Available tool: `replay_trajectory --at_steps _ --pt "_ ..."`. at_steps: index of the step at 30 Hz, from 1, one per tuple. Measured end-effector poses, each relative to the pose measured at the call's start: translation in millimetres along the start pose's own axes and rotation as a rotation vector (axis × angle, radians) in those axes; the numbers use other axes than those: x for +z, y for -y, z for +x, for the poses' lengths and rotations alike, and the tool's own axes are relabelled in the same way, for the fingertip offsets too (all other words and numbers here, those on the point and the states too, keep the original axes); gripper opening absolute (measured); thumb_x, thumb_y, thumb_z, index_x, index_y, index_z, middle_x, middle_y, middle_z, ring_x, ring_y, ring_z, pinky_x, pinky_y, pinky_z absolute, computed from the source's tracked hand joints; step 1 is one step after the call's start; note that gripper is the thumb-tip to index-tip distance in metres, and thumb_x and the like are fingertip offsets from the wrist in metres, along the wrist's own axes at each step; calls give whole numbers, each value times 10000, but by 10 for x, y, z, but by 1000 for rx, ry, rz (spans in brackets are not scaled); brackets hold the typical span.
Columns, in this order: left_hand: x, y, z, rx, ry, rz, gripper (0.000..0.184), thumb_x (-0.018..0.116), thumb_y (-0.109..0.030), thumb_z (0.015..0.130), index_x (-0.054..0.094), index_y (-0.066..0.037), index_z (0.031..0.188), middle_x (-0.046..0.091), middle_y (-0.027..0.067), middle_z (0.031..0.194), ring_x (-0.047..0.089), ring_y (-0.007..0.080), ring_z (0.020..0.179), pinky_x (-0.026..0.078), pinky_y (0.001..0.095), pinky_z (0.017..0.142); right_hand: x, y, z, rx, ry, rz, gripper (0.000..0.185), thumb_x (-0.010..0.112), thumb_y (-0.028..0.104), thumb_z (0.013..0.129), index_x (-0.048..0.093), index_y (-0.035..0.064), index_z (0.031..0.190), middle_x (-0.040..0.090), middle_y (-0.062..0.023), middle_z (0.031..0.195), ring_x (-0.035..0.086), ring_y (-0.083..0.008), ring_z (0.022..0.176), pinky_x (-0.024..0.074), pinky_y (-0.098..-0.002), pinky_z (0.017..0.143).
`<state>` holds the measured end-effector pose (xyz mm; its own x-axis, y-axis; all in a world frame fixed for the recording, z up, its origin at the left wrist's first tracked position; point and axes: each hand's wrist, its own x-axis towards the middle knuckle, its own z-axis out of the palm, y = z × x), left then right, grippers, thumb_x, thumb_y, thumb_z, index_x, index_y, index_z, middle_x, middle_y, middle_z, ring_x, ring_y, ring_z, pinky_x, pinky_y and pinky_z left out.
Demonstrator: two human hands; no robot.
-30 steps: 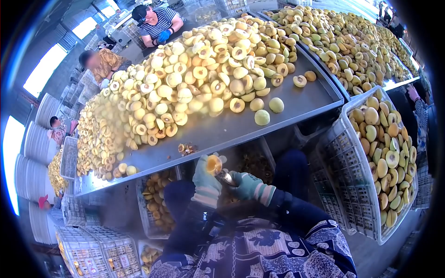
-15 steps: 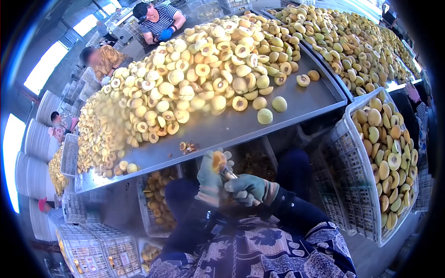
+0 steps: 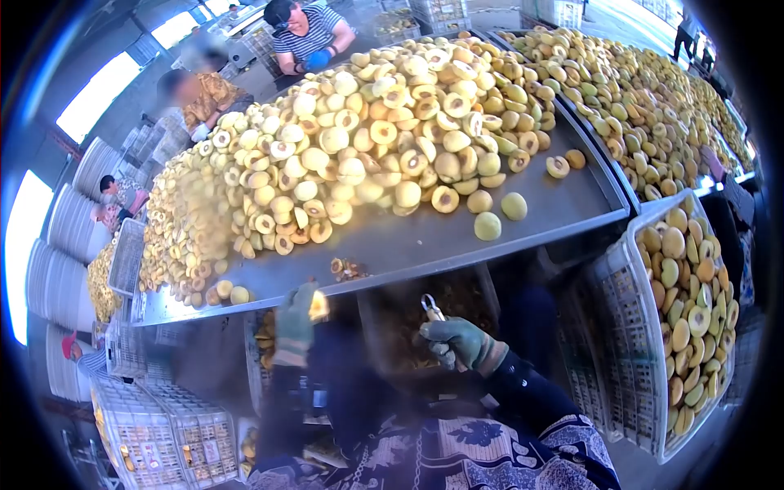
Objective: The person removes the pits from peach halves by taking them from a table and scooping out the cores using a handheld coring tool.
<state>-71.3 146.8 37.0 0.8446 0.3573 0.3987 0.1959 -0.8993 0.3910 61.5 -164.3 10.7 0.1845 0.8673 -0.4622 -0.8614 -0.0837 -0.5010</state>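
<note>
My left hand (image 3: 294, 328), in a grey-green glove, is in front of the near edge of the metal table, a little blurred. Its fingers are closed on a yellow peach half (image 3: 318, 306). To the right, my gloved right hand (image 3: 462, 340) grips a pitting spoon (image 3: 431, 307), whose metal loop points up and away from me. The two hands are well apart. Beyond them a heap of halved peaches (image 3: 351, 167) covers much of the metal table (image 3: 392, 253). A small pile of brown pit scraps (image 3: 347, 269) lies near the table's edge.
A crate of peach halves (image 3: 686, 318) stands at my right. Below the table are a dark bin (image 3: 425, 327) with scraps and another crate partly hidden by my left arm. White crates (image 3: 171, 425) stand at lower left. Several people work across the table, one in a striped shirt (image 3: 306, 37).
My hands have parted. The left hand has moved left and down with the peach half, while the right has shifted slightly right with the pitting spoon. The camera view has shifted a little.
</note>
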Motion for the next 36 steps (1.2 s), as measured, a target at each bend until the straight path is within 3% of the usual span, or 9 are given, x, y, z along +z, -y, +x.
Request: replay_trajectory --at_steps 2,5,8,18,24,28,31,32,36 --pt "-583 -247 234 -807 267 -123 390 569 -380 873 652 -84 1113 673 159 989 636 301 907 498 359 788 -62 -43 60 21 -32 62 250 609 236 906 615 -9 957 514 11 584 457 -75 431 395 -191 400" --pt "-725 279 458 -645 543 438 561 592 -506 820 662 -23 1098 691 165 985 641 281 980 456 377 896 -50 -55 157 43 -37 0 242 614 227 901 618 -12 942 522 3 587 469 -84 438 399 -198 402" --pt "-374 710 760 -425 343 182 520 560 -487 850 658 -38 1094 672 187 1006 633 293 990 458 380 890 -20 -175 280 -53 -63 -142 234 619 214 894 620 -17 930 529 -9 590 480 -96 446 404 -206 412" --pt "1091 827 1587 -718 195 157 645 653 -506 736 584 -15 1149 638 259 1073 624 388 969 483 422 863 200 4 432 62 -177 -114 194 613 191 890 623 0 926 551 -28 653 532 -117 513 434 -243 446" --pt "1301 1067 1330 -724 218 -583 468 757 -257 722 633 11 1084 671 96 961 634 169 838 508 295 748 428 161 452 -49 -164 -214 137 603 179 906 580 60 842 550 -12 619 515 -102 470 410 -237 421" --pt "954 200 1037 -534 247 -963 333 650 -147 781 601 7 1073 659 102 928 647 169 746 539 281 606 495 200 499 -327 -208 -480 110 593 167 917 542 87 862 548 7 620 516 -80 502 417 -226 453" --pt "743 -546 763 -570 316 -1405 377 583 -119 797 550 9 1150 649 110 1022 662 225 887 568 344 757 491 173 537 -554 -278 -639 93 608 155 912 550 82 916 569 31 688 508 -47 567 437 -215 505" --pt "834 -693 637 -422 243 -1565 422 561 -106 818 517 38 1212 620 132 1133 619 231 1031 510 369 913 503 209 438 -508 -315 -758 191 600 188 900 630 58 1036 655 -32 890 625 -161 837 492 -283 774" --pt "691 -1136 399 -210 332 -1599 444 519 -122 910 461 88 1297 524 173 1304 568 227 1130 455 372 989 516 138 222 -643 -419 -809 207 651 124 873 589 42 1053 630 -4 860 578 -84 783 491 -261 720"
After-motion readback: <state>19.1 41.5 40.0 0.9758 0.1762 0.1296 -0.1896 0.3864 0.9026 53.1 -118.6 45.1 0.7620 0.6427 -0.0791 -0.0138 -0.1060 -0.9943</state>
